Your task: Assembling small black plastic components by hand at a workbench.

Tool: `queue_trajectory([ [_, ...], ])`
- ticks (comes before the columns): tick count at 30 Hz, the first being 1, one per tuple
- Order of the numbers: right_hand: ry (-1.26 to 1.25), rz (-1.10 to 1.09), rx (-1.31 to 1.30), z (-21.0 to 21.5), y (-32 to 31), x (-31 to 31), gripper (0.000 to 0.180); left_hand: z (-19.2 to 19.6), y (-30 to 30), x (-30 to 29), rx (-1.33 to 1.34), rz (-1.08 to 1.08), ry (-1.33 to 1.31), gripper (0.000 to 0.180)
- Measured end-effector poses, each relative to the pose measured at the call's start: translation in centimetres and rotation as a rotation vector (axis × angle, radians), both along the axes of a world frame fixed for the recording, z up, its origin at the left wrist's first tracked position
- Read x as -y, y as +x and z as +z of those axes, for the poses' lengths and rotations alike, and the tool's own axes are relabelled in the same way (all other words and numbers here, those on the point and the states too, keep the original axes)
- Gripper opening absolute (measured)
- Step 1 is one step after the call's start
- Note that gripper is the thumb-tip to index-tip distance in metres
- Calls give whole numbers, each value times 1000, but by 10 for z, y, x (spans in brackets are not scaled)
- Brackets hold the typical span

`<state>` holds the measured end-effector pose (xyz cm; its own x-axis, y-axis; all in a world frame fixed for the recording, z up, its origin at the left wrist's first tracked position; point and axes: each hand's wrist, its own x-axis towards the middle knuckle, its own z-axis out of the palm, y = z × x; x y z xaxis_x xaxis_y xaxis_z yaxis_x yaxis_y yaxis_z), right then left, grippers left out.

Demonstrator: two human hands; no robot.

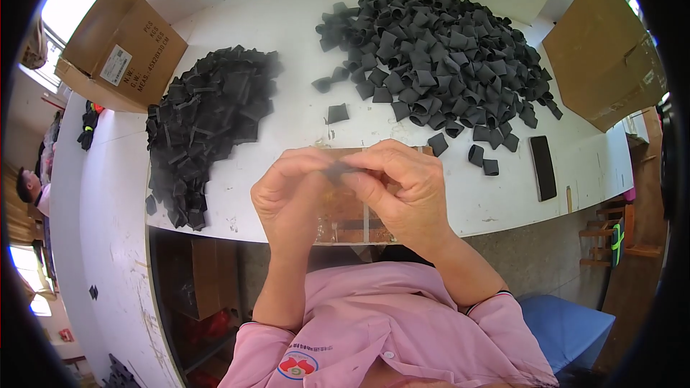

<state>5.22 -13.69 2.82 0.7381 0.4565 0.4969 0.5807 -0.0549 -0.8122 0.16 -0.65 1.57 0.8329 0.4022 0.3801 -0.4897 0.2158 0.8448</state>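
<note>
Both my hands meet over a brown taped board (345, 226) at the table's near edge. Between their fingertips is a small dark fabric piece (336, 171), blurred and partly hidden by the fingers. My left hand (284, 187), smeared by motion, pinches one side of it. The thumb and forefinger of my right hand (406, 183) are closed on the other side. Beyond my hands lies a single black fabric loop (337, 113). A large heap of black fabric loops (445, 50) covers the far right, and a heap of flatter black pieces (215, 100) lies at the left.
Cardboard boxes stand at the far left (118, 43) and far right (604, 54) of the white table (287, 126). A dark phone (543, 169) lies on the right. Below the table edge is a blue stool-like object (564, 334). Another person (32, 187) is at the far left.
</note>
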Motion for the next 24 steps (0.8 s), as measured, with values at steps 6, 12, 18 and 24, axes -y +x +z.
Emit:
queue_trajectory([
  [6, 463, 80, -571, -21, -9, 2, 14, -5, 3, 0, -17, 75, 132, 14],
  [12, 216, 327, -866, 18, 6, 11, 11, -12, 3, 2, 46, 71, 17, 8],
  [18, 398, 240, -787, -18, 0, 2, 10, -20, 5, 3, 54, 14, -90, 8],
  [24, 500, 317, -861, 2, 4, 12, 19, -13, 4, -1, 11, 55, -33, 7],
])
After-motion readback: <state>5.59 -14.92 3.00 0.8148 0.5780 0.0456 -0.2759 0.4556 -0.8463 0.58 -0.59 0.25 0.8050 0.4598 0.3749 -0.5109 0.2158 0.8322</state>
